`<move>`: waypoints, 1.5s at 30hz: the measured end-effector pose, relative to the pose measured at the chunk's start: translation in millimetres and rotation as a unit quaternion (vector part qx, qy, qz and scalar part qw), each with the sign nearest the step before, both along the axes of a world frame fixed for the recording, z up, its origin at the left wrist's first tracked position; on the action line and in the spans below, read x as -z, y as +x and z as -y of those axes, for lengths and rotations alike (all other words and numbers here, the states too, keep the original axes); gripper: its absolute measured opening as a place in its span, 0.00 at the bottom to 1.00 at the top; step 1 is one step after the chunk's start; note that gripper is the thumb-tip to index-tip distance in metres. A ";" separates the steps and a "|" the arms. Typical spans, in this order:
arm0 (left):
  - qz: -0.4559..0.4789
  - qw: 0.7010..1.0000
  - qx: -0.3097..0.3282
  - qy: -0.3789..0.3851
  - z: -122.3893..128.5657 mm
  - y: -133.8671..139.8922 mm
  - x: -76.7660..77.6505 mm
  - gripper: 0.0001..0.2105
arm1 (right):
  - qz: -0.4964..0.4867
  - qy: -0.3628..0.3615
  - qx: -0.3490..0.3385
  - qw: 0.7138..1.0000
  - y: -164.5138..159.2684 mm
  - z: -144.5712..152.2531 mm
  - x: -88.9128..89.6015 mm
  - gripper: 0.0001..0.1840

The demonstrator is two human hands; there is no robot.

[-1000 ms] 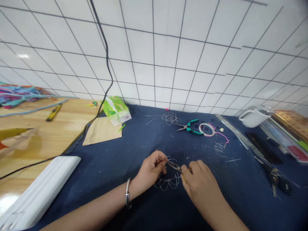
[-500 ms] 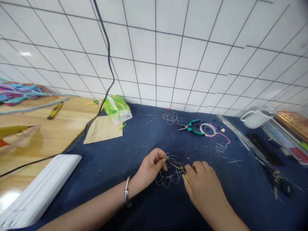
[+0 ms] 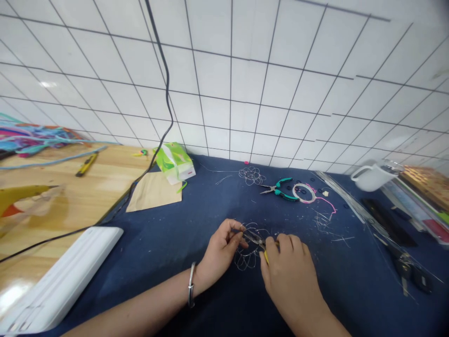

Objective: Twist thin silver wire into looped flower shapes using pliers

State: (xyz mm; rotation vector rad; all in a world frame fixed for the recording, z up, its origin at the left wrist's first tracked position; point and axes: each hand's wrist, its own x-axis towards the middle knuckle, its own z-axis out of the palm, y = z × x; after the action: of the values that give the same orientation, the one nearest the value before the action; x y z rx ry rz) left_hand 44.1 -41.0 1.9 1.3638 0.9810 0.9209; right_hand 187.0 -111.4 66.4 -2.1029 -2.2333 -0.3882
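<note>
My left hand (image 3: 224, 243) pinches the edge of a looped wire flower (image 3: 245, 262) between thumb and forefinger. A silver bangle (image 3: 191, 285) sits on that wrist. Yellow-handled pliers (image 3: 259, 241) are in my right hand (image 3: 289, 267), its fingers wrapped over the handles. Their dark jaws point left and reach in among the wire loops, close to the left fingertips. Whether the jaws grip the wire I cannot tell. Part of the flower is hidden by both hands.
Beyond my hands lie a second wire flower (image 3: 251, 175), teal-handled pliers (image 3: 280, 189) and a white ring-shaped spool (image 3: 303, 193). Wire scraps (image 3: 324, 220) are strewn at right. A white power strip (image 3: 66, 276), tissue pack (image 3: 175, 164) and black cable (image 3: 164, 126) are left; a white mug (image 3: 373, 177) stands right.
My right hand and its pliers have shifted slightly left, nearer my left hand. The wire flower has turned a little in the grip. The whole view has moved slightly.
</note>
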 end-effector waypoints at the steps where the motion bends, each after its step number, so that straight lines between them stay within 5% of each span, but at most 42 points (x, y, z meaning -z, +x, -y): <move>1: 0.001 1.000 0.000 0.000 0.1 0.1 0.0 0.04 | 0.006 -0.001 -0.002 1.000 -0.6 -0.4 -0.4 0.11; 45: -0.050 0.998 0.028 0.032 -0.9 0.8 -1.3 0.02 | 0.038 0.014 -0.074 0.996 8.1 -4.1 7.1 0.06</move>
State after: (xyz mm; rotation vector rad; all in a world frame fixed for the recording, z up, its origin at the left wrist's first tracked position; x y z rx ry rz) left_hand 44.9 -40.1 3.2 1.4957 0.9902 0.8557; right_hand 195.1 -107.3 59.4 -1.9258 -2.3911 -0.4946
